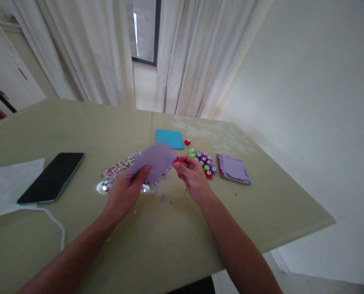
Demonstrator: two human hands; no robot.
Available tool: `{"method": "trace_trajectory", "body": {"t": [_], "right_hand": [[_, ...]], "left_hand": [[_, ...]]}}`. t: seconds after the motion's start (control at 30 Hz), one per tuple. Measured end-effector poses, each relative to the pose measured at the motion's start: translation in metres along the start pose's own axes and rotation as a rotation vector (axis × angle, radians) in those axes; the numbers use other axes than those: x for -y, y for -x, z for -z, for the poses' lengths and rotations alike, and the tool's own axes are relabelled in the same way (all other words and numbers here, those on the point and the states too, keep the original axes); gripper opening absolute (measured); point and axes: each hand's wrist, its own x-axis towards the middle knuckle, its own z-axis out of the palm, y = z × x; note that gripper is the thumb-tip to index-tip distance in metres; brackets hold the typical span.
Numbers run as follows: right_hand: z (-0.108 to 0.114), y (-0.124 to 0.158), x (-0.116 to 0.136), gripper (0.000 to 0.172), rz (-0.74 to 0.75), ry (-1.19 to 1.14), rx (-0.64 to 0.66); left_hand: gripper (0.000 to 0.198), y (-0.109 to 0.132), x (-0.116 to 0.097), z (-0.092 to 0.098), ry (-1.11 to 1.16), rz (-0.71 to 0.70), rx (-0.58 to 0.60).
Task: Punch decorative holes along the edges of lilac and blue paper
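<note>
A lilac sheet [155,161] is being held raised and tilted over the middle of the table [157,245], seemingly so that its right corner is being offered to the right hand [194,175]. Coloured confetti [119,166] to the left and eyed figures [204,159] to the right are lying close by, probably placed for easy reach; a blue stack [169,139] is lying farther off. By the left hand [125,194], narrowly closed, the sheet is being pinched under the thumb. By the right, nearly closed, a small red piece [177,160] is being gripped at that corner; whether the sheet is being touched cannot be told.
</note>
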Motion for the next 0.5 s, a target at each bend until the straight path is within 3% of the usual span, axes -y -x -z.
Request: {"method": "trace_trajectory", "body": {"t": [0.2, 0.5], "right_hand": [[0.010, -0.003, 0.002, 0.045, -0.061, 0.071, 0.093], [0.029, -0.007, 0.008, 0.035, 0.009, 0.276, 0.193]], "left_hand": [[0.042, -0.002, -0.012, 0.003, 0.058, 0.069, -0.055], [0.044, -0.003, -0.007, 0.005, 0.082, 0.107, -0.069]]}}
